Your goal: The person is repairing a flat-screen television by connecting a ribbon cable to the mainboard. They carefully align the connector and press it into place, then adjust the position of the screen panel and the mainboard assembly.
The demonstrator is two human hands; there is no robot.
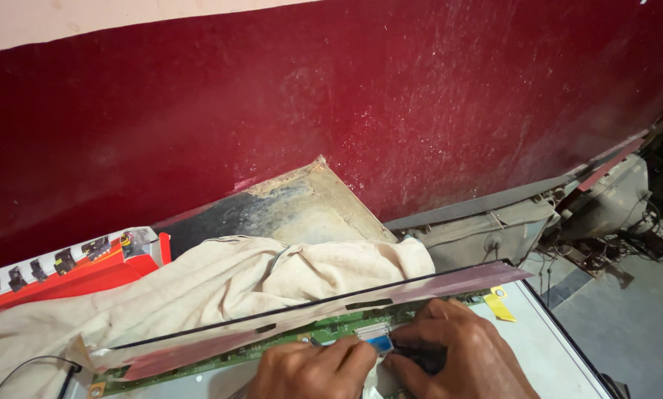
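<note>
Left hand: left hand (313, 368) sits at the bottom edge of the view, knuckles up, fingers curled forward so that the fingertips meet the small blue tab (380, 343); it pinches or presses there, though how firmly cannot be told.
Right hand: right hand (457, 353) lies just right of the left one, fingers bent inward and closed toward the same blue tab, thumb tucked under; what lies beneath its palm is hidden.
Blue tab: small, pale blue, flat piece at the end of a whitish flat ribbon connector (370, 330), lying between the fingertips of both hands and touching the green board.
Green circuit board: long, narrow green circuit board (220, 357) running slantwise from lower left up to the right, directly in front of the hands, partly under the panel's edge.
Display panel: thin, glossy display panel (309, 314) with a dark rim and a pinkish reflection, tilted up just beyond the green board.
Yellow tape: yellow tape strip (500, 304) just right of the green board's far end, on the pale sheet.
Cloth: crumpled beige cloth (220, 284) bunched behind the panel, beyond the green board.
Red strip: red-and-white strip with small dark parts (65, 266) at far left of the cloth.
Wall: dark red wall (346, 103) behind everything, with a worn patch above the cloth.
Clutter: grey casing and wires (605, 214) at right of the board.
</note>
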